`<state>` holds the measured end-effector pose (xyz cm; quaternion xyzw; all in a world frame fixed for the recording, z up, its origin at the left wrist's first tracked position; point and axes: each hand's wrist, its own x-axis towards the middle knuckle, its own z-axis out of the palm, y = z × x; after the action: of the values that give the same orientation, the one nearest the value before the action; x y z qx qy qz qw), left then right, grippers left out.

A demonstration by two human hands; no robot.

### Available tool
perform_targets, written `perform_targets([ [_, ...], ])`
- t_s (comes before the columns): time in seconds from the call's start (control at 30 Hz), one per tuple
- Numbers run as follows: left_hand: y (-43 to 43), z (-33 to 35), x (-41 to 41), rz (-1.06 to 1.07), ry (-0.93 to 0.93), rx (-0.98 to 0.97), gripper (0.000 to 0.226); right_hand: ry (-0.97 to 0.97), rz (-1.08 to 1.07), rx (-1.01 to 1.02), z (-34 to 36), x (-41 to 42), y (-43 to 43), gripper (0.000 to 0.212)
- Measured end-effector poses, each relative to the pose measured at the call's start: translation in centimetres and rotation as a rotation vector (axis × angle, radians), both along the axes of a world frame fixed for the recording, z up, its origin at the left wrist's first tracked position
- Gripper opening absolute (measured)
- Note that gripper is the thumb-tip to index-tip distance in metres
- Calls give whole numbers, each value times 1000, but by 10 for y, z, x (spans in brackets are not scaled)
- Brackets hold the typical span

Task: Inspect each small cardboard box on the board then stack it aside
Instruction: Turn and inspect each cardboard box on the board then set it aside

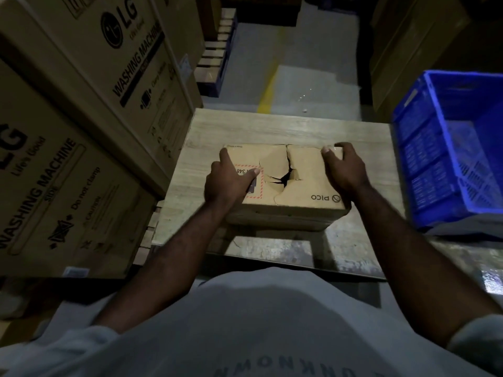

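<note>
A small brown cardboard box (302, 186) marked PICO lies on the pale wooden board (364, 148) in the head view. Its top flaps are crumpled, with a torn dark gap at the middle seam. My left hand (226, 180) grips the box's left side, thumb lying across a red-bordered label on top. My right hand (344, 170) grips the far right corner, fingers curled over the edge. The box's sides under both hands are hidden.
Large LG washing machine cartons (81, 118) stand stacked close on the left. A blue plastic crate (449, 148) sits right of the board. Beyond the board lies grey floor with a yellow line (268, 93), wooden pallets (215, 58) and more cartons (408, 50).
</note>
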<state>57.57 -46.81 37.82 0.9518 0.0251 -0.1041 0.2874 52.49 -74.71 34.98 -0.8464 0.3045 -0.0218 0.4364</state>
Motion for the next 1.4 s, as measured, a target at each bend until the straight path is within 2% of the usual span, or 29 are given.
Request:
perform_targets([
  [0.07,2,4,8,-48,1,-13,100,13,-121,226,0,-3,-6,70],
  [0.17,1,8,15,-115,-16,-41,103,-44,-207,393,-2,-10,-10,75],
  [0.27,-5,19,21,-114,-26,-58,124,-110,-265,432,3,-20,-7,79],
  [0.37,-13,32,30,-42,-23,-89,137,-173,-378,440,3,-29,-7,63],
  [0.4,-16,36,34,-42,-49,-107,131,-189,-434,460,3,-31,-7,56],
  [0.5,-24,46,44,-115,-174,-143,82,-202,-555,524,1,-38,-7,41],
  [0.53,-27,49,46,-136,-193,-172,75,-212,-580,553,0,-41,-8,38],
  [0.67,-42,63,55,-241,-254,-260,73,-273,-637,727,-8,-54,0,26],
  [0.77,-55,69,59,-299,-241,-167,70,-319,-650,865,-17,-68,17,34],
  [0.83,-63,73,55,-289,-183,-180,73,-331,-665,917,-24,-79,27,38],
  [0.93,-75,78,44,-264,-125,-217,85,-342,-672,952,-24,-96,40,38],
  [1.03,-92,79,29,-241,-114,-236,104,-283,-573,953,-23,-111,52,44],
  [1.17,-107,72,16,-247,-164,-175,124,-97,-291,874,-40,-118,68,88],
  [1.23,-109,67,12,-317,-213,-123,124,-59,-206,771,-43,-113,73,98],
  [1.4,-105,67,7,-459,-219,-180,111,-154,-319,595,-28,-96,54,89],
])
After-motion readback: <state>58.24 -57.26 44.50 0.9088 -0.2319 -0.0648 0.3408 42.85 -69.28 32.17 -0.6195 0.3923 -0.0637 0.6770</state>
